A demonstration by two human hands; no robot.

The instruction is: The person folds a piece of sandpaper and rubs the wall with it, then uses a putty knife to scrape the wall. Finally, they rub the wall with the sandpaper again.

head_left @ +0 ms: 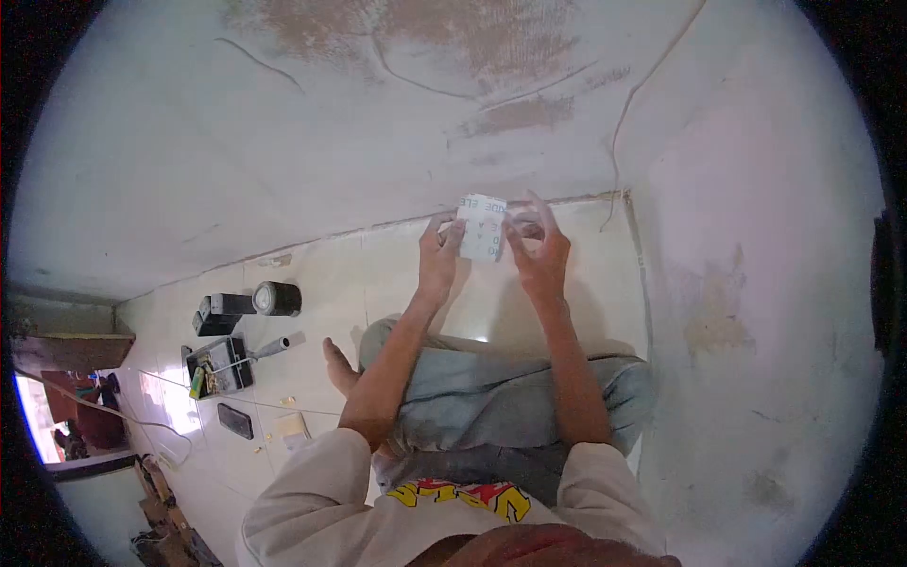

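Note:
Between my two hands is a small piece of sandpaper (482, 234), its white printed back turned up with blue letters on it. My left hand (438, 257) pinches its left edge between thumb and fingers. At the right edge, my right hand (543, 253) has its thumb and fingers closed on the sheet, with one finger raised. Both hands are above the pale tiled floor, close to the foot of the wall. The gritty face of the sandpaper is hidden.
A patchy wall (397, 142) rises ahead, and another wall (746, 378) on the right. Leftward on the floor are a black paint tray (243, 376), a paint roller (271, 348), a round black container (277, 299), black boxes (219, 314) and a phone (235, 421). A thin cable (631, 99) hangs near the corner.

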